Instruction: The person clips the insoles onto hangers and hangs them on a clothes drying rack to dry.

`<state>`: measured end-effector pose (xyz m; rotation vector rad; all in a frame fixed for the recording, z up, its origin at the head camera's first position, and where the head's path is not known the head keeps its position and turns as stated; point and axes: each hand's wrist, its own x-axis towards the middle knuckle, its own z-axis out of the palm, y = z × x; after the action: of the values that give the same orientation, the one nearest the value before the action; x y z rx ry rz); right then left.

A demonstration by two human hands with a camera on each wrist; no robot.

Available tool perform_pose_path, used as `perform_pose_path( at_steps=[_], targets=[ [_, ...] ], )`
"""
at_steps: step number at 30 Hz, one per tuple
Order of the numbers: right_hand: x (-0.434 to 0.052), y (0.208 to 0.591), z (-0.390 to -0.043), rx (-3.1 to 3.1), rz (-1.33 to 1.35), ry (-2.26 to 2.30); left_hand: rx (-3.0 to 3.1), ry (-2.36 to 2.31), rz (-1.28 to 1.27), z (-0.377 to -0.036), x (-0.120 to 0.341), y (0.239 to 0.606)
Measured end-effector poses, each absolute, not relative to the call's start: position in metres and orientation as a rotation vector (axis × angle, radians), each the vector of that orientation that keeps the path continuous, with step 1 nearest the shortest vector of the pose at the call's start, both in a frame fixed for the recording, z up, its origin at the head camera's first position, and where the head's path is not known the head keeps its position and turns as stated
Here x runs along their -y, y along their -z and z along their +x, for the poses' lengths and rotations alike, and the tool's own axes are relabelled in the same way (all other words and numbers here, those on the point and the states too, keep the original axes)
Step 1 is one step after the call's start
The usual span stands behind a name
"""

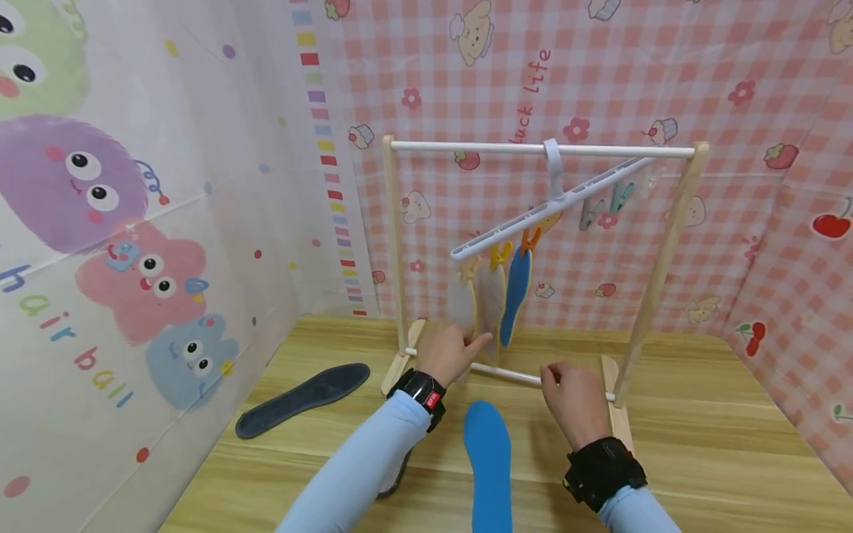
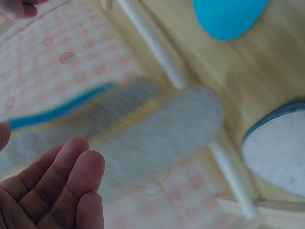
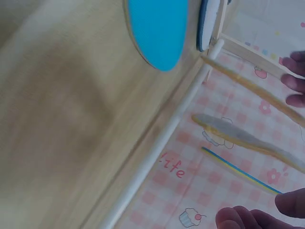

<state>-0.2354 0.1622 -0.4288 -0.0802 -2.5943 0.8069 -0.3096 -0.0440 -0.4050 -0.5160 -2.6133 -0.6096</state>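
Note:
A white clip hanger hangs from the top bar of a wooden drying rack. Three insoles dangle from its coloured clips: two grey ones with yellow edges and a blue one. My left hand reaches to the lower ends of the grey insoles, its straight fingers beside the nearest grey insole. My right hand hovers loosely curled and empty near the rack's lower white bar. Between my arms a blue insole lies on the table.
A dark insole lies on the wooden table at the left. Another grey insole sits under my left forearm. Patterned cloth walls close in the left, back and right sides.

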Motion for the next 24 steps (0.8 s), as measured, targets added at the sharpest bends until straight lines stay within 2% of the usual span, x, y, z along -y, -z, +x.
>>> perform_pose_path(
  at_steps=[24],
  targets=[
    [-0.181, 0.454, -0.2, 2.777, -0.136, -0.752, 2.766, 0.718, -0.42, -0.302, 0.073, 0.438]
  ],
)
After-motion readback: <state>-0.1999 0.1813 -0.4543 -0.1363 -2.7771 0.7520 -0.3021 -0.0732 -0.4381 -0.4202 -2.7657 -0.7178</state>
